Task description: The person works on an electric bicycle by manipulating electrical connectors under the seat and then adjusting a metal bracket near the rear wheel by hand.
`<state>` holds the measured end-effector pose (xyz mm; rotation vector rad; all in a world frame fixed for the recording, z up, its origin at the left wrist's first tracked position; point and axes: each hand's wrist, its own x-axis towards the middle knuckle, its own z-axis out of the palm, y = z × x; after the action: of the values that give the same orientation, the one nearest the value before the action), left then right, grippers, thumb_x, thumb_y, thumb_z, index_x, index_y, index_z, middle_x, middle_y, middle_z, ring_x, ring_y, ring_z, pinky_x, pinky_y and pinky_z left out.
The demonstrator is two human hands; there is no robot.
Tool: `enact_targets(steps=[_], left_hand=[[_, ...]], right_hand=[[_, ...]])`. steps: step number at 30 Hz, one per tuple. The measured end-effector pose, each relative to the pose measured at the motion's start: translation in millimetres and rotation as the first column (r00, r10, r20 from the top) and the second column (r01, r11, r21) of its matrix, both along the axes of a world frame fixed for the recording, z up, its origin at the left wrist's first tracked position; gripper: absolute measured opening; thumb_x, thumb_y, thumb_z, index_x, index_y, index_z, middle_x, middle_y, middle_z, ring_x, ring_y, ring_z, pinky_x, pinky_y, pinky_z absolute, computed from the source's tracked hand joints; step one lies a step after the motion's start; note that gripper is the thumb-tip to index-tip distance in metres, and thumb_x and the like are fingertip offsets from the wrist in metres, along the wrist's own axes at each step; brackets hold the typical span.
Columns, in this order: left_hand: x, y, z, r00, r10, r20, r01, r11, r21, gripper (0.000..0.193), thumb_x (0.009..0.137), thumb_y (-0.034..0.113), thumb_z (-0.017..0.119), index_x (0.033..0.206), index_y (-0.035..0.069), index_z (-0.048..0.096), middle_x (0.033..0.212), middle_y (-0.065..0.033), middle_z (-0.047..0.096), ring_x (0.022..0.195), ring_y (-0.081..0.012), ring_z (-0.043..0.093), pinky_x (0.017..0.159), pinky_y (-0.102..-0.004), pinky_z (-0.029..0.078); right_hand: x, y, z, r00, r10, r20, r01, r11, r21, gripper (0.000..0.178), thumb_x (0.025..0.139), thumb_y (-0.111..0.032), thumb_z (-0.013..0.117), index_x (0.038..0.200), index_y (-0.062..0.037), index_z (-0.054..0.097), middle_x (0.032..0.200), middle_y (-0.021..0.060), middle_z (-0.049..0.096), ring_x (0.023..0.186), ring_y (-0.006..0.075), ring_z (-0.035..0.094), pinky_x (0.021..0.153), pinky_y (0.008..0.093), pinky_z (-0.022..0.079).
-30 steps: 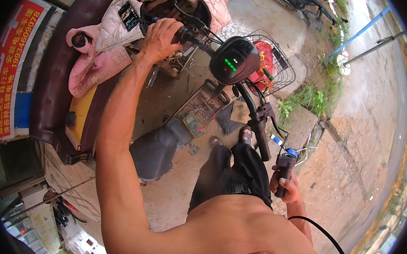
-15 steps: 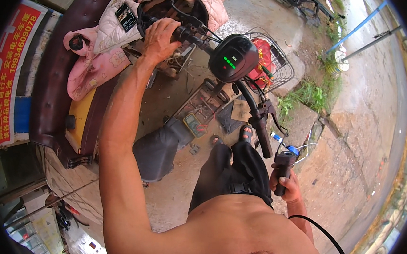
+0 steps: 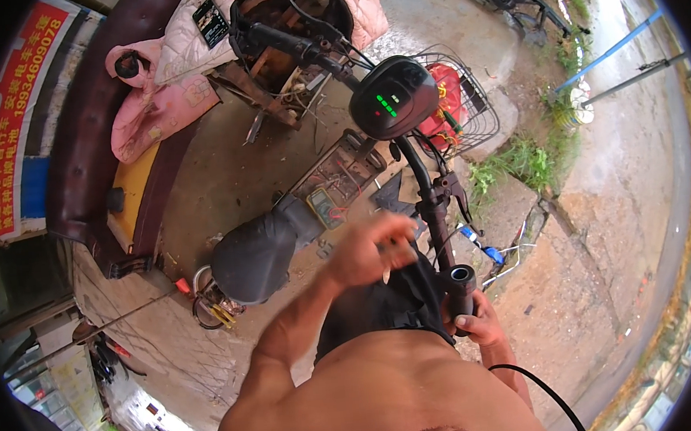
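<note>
My right hand (image 3: 481, 322) is closed round a dark tubular throttle grip (image 3: 460, 283), its round hollow end tipped up toward me, just below the bare right end of the handlebar (image 3: 435, 217). My left hand (image 3: 372, 250) is in the air over my thighs, left of that bar end. Its fingers are bent and apart, somewhat blurred, and nothing shows in them. A black display (image 3: 393, 98) with lit green marks sits at the middle of the handlebar. The left handlebar grip (image 3: 273, 38) has no hand on it.
The bike's black seat (image 3: 254, 258) and a yellow multimeter (image 3: 327, 209) on the footboard lie left of my legs. A wire basket (image 3: 478, 110) holds a red bag. Beyond are a maroon sofa (image 3: 77, 154), a pink quilted cover (image 3: 162, 116) and a phone (image 3: 210, 22). Grass (image 3: 530, 162) grows at right.
My left hand has let go of the left handlebar grip and come down right, in front of my body. My right hand has brought the throttle grip slightly left, its hollow end now turned up.
</note>
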<state>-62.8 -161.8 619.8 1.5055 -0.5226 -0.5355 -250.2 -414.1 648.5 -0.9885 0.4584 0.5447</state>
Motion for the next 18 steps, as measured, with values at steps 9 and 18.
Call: enact_targets(steps=[9,18], left_hand=[[-67.1,-20.9,-5.7,0.929,-0.153,-0.336,0.129,0.987,-0.092,0.055,0.088,0.039,0.083,0.121,0.001,0.06,0.103,-0.0032,0.065,0.095,-0.0103,0.061,0.084,-0.0313,0.053],[-70.4,-32.9,6.0,0.962,-0.066,-0.264,0.115,0.978,0.174,0.042,0.086,0.032,0.085,0.101,0.001,0.06,0.092,-0.0057,0.066,0.086,-0.0091,0.06,0.079,-0.0301,0.052]], right_hand=[[27.7,-7.3,10.5,0.966,0.255,-0.043,-0.256,0.967,-0.016,0.063,0.085,-0.012,0.076,0.141,-0.0009,0.049,0.105,0.0038,0.065,0.086,0.0125,0.063,0.077,0.0283,0.052],[21.3,-15.2,-5.4,0.909,0.402,0.109,-0.34,0.867,-0.364,0.06,0.088,-0.017,0.076,0.139,-0.0012,0.048,0.106,0.0107,0.067,0.094,0.0197,0.063,0.085,0.037,0.053]])
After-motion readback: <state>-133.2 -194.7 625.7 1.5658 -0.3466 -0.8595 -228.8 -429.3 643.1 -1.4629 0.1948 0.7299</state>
